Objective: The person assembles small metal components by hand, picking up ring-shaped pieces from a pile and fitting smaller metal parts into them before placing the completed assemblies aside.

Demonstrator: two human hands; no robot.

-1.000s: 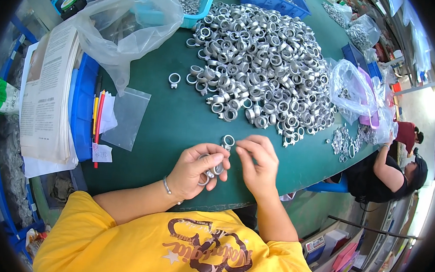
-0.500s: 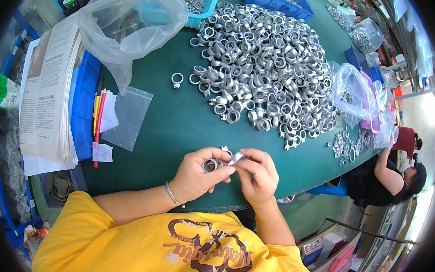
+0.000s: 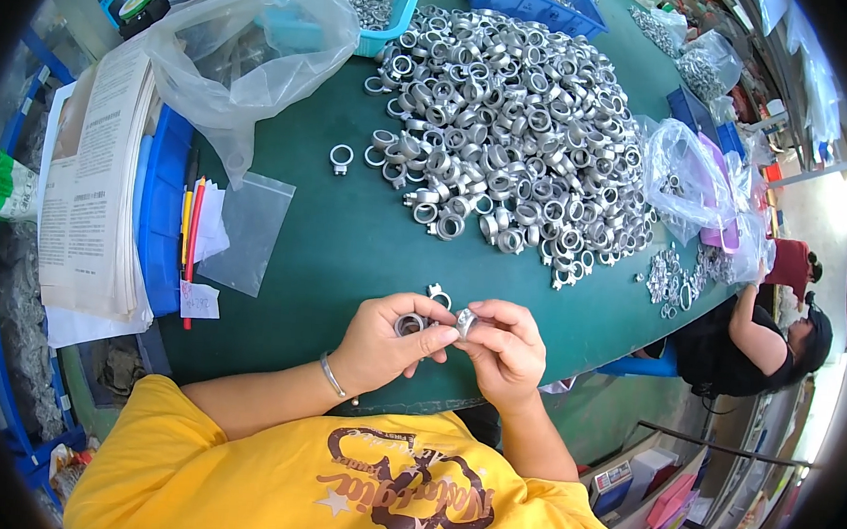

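Both my hands meet just over the table's near edge. My left hand is closed, with a silver metal ring clamp tucked between fingers and thumb. In my right hand, thumb and fingertips pinch another metal ring, whose small lug faces up; my left thumb tip reaches close to it. A further ring clamp shows just beyond the left fingers; whether it is held or lies on the table I cannot tell. Past my hands spreads a large pile of similar ring clamps. One loose clamp lies left of the pile.
Left stand newspapers on a blue bin, with pencils and a flat clear bag beside them. A plastic bag, a turquoise basket and a blue crate sit farther back. Another person sits at right.
My right hand has turned the pinched ring so its lug faces up, and lowered it slightly. My left hand keeps its hold. The view has shifted a little.
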